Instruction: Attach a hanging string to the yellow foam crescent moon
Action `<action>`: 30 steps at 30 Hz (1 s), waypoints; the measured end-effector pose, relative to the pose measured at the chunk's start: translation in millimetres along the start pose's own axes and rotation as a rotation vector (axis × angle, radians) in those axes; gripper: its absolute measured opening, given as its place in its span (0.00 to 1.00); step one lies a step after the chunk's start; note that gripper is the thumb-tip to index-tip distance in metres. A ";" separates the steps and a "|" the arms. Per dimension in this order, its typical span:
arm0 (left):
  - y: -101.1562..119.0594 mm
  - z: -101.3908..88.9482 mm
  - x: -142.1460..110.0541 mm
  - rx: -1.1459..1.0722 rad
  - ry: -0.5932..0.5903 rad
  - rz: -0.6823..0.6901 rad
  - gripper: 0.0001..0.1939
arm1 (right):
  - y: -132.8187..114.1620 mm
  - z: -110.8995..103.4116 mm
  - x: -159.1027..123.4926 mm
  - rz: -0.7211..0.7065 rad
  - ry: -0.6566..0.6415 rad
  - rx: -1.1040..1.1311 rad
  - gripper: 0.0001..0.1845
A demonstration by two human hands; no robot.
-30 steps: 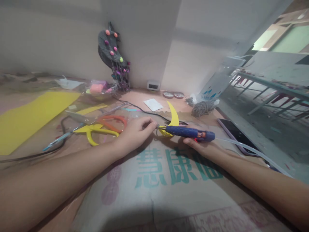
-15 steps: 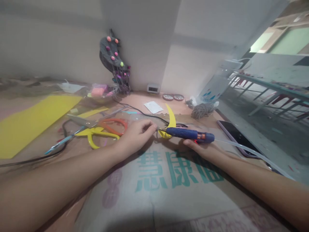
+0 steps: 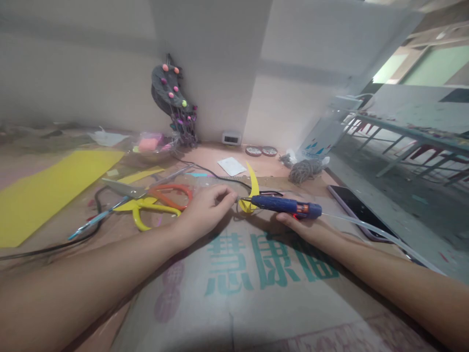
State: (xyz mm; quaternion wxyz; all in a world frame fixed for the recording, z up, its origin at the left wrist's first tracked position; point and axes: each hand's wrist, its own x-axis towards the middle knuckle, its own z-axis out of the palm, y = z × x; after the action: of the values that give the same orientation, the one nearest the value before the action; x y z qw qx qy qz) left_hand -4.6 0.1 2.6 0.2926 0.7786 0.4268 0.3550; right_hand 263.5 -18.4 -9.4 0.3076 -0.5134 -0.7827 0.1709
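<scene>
The left hand (image 3: pixel 208 207) pinches thumb and finger together just beside the nozzle (image 3: pixel 246 199); the right hand (image 3: pixel 307 229) wraps around the blue glue gun (image 3: pixel 275 205). The yellow crescent (image 3: pixel 254 184) is at two o'clock from the pinch. Best to steady the likely hot nozzle, skin clear. Whatever the pinch holds is indistinct; the trigger is hidden.

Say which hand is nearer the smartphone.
Right. The right hand is left of the smartphone, holding the glue gun; the left hand is farther left, by the nozzle.
</scene>
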 end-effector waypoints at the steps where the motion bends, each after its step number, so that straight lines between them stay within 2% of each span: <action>1: -0.1 -0.2 -0.3 0.003 -0.003 -0.002 0.16 | 0.4 -0.3 0.2 0.005 -0.015 0.005 0.19; 4: -1.1 -0.2 -0.9 0.019 -0.005 0.005 0.16 | -2.6 -1.5 1.0 0.017 -0.063 0.017 0.20; 11: -1.8 0.9 -0.1 0.020 -0.009 0.037 0.16 | -16.6 -2.2 2.9 0.081 -0.014 0.053 0.18; 18: -3.5 0.7 0.5 -0.005 -0.006 -0.017 0.17 | -15.0 -5.8 2.8 -0.014 0.001 0.135 0.18; 22: -4.1 1.8 1.2 -0.032 -0.009 -0.020 0.16 | -17.6 -6.8 4.8 0.006 0.028 0.245 0.21; 26: -2.1 2.2 0.9 -0.029 -0.058 -0.005 0.16 | -17.1 -7.9 11.9 0.150 0.117 0.439 0.23; 30: -0.4 2.8 -0.2 -0.009 -0.100 0.010 0.16 | -14.3 -14.7 23.4 0.168 0.196 0.638 0.19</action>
State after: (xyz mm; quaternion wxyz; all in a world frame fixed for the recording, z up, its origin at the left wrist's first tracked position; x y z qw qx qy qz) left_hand -2.6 -0.3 0.6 0.3151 0.7962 0.4062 0.3189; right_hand 256.6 -3.7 17.1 0.5112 -0.4681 -0.6114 0.3817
